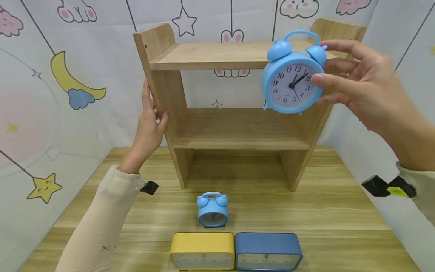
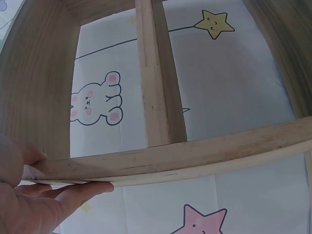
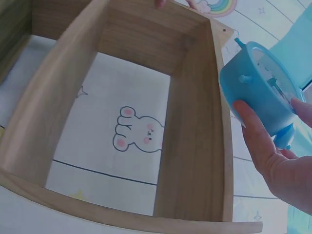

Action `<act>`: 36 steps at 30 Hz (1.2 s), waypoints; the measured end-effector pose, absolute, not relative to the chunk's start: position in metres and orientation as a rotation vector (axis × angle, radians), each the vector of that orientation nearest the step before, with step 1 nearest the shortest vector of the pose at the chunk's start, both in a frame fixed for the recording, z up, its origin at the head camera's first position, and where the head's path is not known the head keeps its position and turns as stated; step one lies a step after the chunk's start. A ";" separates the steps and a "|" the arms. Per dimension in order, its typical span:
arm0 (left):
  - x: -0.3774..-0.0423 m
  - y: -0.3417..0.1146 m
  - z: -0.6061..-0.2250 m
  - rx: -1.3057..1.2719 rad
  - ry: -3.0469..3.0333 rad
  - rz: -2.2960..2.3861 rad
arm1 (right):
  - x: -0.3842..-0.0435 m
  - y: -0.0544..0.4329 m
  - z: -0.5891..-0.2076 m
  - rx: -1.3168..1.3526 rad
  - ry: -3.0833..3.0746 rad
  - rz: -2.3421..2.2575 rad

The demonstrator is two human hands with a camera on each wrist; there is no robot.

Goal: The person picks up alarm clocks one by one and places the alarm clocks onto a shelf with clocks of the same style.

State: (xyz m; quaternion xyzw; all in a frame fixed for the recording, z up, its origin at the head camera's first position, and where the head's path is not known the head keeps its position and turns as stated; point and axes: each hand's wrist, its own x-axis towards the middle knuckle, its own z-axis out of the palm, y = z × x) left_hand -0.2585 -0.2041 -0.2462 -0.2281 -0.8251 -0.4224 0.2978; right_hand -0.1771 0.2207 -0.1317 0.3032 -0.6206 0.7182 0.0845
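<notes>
"Sitting nearest: which things?"

"Yellow clock (image 1: 202, 243) and dark blue clock (image 1: 268, 243), side by side on the worktop (image 1: 346, 223), dials facing the wearer."

"Next back?"

"Small light-blue clock (image 1: 212, 209), upright on the worktop, just behind the yellow one."

"And the one in hand?"

"Twin-bell clock (image 1: 285, 104), light blue, raised off the worktop, in front of the right end of the top board of the wooden shelf (image 1: 241, 128). Handle up, dial toward the wearer. Right hand (image 1: 363, 75) grips it by the side: thumb at the dial's edge, fingers (image 3: 256, 134) round the body. Touching the shelf? Can't tell."

"Left hand?"

"Left hand (image 1: 149, 124) grips the shelf's left side panel, fingers along the outer face, thumb at the front edge. Shelf stands upright on the worktop, behind the clocks."

"Farthest?"

"White backdrop (image 1: 112, 41) with cartoon prints: yellow moon (image 1: 59, 73), smiling star (image 1: 44, 187), clouds (image 1: 299, 8)."
</notes>
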 end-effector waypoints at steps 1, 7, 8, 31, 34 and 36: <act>-0.259 -0.204 -0.246 -0.606 -2.194 -1.123 | -0.178 0.221 -0.129 0.892 -1.836 2.150; -0.258 -0.204 -0.246 -0.600 -2.205 -1.118 | -0.185 0.221 -0.116 0.836 -1.818 2.145; -0.258 -0.204 -0.246 -0.600 -2.205 -1.115 | -0.187 0.221 -0.115 0.830 -1.817 2.145; -0.260 -0.204 -0.247 -0.620 -2.202 -1.117 | -0.216 0.214 -0.078 0.706 -1.886 1.998; -0.260 -0.205 -0.247 -0.620 -2.201 -1.119 | -0.220 0.213 -0.076 0.682 -1.908 1.990; -0.260 -0.204 -0.246 -0.620 -2.203 -1.120 | -0.224 0.213 -0.075 0.654 -1.933 1.990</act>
